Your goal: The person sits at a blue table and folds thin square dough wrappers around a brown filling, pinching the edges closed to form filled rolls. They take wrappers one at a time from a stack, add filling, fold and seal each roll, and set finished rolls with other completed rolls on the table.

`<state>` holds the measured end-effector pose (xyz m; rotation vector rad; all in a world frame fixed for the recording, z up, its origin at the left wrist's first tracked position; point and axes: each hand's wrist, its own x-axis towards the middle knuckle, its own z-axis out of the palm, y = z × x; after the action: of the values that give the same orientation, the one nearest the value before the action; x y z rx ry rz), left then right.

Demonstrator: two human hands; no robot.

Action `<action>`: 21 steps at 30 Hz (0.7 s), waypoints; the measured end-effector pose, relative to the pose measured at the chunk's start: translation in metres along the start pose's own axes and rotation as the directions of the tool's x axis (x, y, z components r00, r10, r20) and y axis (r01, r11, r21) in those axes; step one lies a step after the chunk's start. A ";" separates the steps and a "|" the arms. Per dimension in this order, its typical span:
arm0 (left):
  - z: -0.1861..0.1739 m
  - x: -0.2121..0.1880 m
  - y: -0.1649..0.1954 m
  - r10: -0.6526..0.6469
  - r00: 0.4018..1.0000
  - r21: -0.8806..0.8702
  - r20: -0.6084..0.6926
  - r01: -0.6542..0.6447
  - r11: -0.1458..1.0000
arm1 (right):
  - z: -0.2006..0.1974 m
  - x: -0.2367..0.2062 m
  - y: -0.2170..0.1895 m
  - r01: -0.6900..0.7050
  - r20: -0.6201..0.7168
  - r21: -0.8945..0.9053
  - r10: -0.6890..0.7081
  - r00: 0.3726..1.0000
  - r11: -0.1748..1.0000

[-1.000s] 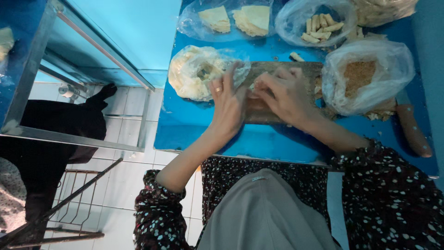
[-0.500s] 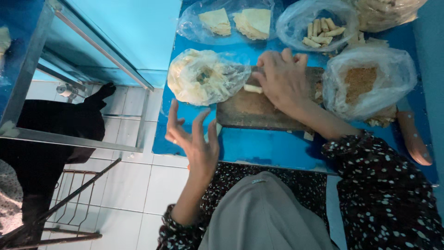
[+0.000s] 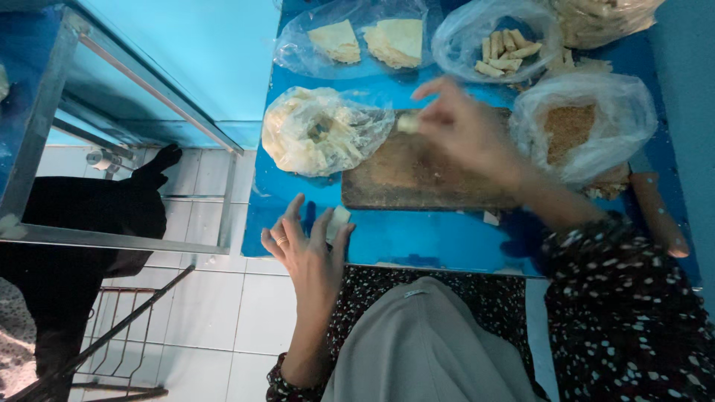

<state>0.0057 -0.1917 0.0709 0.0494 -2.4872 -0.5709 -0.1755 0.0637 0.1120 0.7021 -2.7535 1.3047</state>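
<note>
Since a moment ago the right hand [image 3: 465,130] has lifted off the worn brown wooden board [image 3: 417,175], its grip pinching a small pale dough roll [image 3: 407,123] beside the crinkled clear bag of pale dough sheets [image 3: 324,130], while the left hand [image 3: 309,249] hovers open-fingered, holding nothing, at the glossy blue table [image 3: 417,238] edge.

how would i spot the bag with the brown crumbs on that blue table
Start from the blue table and find the dark wooden board in its middle. Just past the board's right end, beyond the person's blurred right hand, sits a clear plastic bag. It alone holds loose brown crumbs; the neighbouring bags hold pale sheets, pale rolled sticks or a pale crumpled lump.
</note>
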 end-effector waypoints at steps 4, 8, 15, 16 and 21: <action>0.000 -0.005 -0.001 0.022 1.000 -0.072 -0.018 -0.023 0.997 | -0.058 0.023 0.048 0.265 -0.232 0.216 -0.214 0.949 0.940; -0.001 -0.003 0.003 0.050 0.999 -0.153 0.020 -0.046 0.987 | -0.100 0.016 0.075 0.141 -0.429 -0.380 -0.309 0.849 0.914; -0.008 0.016 0.028 0.024 0.988 -0.585 0.150 0.069 0.808 | -0.092 -0.025 0.007 0.339 -0.138 -0.079 -0.347 0.928 0.937; -0.007 0.021 0.034 0.024 0.978 -0.653 0.206 0.119 0.748 | -0.080 -0.028 -0.007 0.420 0.021 -0.089 -0.420 0.907 0.903; 0.005 0.045 0.060 0.054 0.957 -0.893 0.284 0.243 0.379 | -0.004 -0.050 -0.050 -0.198 0.375 0.718 -0.131 0.918 0.668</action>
<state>-0.0289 -0.1421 0.1162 -0.3536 -2.0076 -2.0894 -0.1113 0.0582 0.1408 1.0368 -2.3756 2.6248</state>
